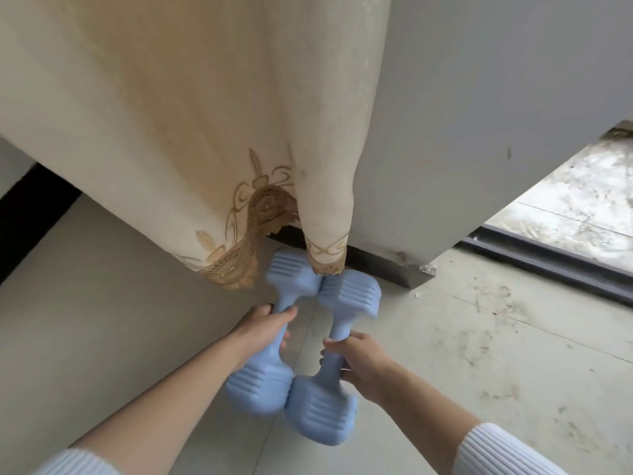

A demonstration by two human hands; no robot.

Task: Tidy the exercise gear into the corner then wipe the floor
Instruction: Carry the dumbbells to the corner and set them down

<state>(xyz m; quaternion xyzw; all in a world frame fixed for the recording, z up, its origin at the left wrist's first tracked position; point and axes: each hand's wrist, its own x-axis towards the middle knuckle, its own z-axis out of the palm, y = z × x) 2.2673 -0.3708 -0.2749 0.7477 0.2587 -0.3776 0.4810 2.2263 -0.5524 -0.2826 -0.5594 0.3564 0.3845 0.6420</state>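
Pale floor tiles [102, 320] run up to a grey wall [479, 114] with a dark skirting [376, 265]. A cream curtain [191, 132] hangs into the corner.

Two light-blue dumbbells, side by side, low at the curtain's foot. Cannot tell whether they rest on the tiles or hang just above; slight blur.

Left dumbbell [257, 389]: long axis runs away from the person, leaning right toward the corner. Right dumbbell [337, 322]: same heading, leaning slightly left. Far heads meet, touching or nearly so, just under the lace hem [239, 262]. Near heads sit just beside each other.

Left hand [260, 332] grips the left bar at mid-handle, fingers [289, 311] curled round it. Right hand [359, 361] grips the right bar the same way, thumb over the top. One hand per weight, both arms about equally extended, so neither is nearer.

Key relation: the corner lies straight ahead of the fingers, along both long axes. The set-down judged to be a short push forward, far heads first, under the hem toward the skirting. Risk: the lace may snag or drag on the left far head.

Outward: door track [548, 262] at right. Floor on that side shows scuffs and grit. No cloth in view, so the wiping is judged not yet begun.
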